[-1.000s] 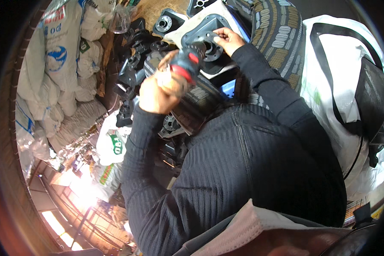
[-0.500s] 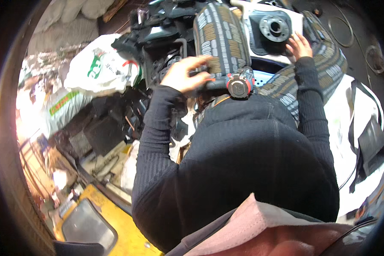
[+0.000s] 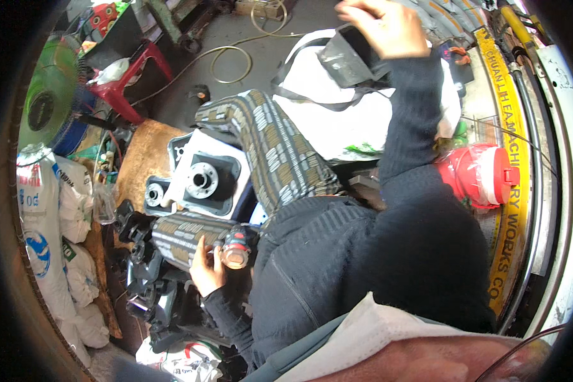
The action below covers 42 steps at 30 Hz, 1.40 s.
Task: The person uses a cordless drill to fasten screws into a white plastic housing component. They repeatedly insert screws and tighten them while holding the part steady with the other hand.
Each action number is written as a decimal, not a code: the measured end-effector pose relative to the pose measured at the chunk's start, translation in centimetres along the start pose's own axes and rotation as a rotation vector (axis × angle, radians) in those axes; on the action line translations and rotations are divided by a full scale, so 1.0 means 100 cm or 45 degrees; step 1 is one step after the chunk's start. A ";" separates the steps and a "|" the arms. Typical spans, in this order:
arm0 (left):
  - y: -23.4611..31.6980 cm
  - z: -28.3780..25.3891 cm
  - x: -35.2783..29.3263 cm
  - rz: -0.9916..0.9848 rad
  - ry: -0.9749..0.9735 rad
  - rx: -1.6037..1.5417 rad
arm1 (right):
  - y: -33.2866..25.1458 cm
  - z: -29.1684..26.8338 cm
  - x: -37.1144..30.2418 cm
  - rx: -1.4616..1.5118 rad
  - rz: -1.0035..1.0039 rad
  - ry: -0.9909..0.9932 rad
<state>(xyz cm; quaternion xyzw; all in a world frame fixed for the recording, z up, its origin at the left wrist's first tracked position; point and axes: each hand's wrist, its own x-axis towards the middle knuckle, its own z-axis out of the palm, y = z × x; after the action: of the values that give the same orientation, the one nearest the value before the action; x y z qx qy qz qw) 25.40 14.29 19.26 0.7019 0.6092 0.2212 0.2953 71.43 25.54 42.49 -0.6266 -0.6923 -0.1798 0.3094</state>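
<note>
Left hand, half-curled, sits beside red-black power tool, hold unclear | right hand, fingers bent, hovers over white bag, grasp unclear

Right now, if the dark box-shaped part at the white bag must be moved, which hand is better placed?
Probably your right hand: it is at the dark box-shaped part by the white bag. Your left hand is well away, close to the red-and-black tool.
</note>
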 end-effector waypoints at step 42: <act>-0.025 0.003 -0.011 -0.006 -0.064 0.098 | 0.182 0.090 -0.059 0.890 1.669 -0.385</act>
<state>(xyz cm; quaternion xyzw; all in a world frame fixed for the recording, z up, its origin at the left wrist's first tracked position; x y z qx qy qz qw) 23.59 13.38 17.39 0.7167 0.6113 0.1793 0.2837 87.60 29.52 29.44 -0.7931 -0.2296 0.3588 0.4354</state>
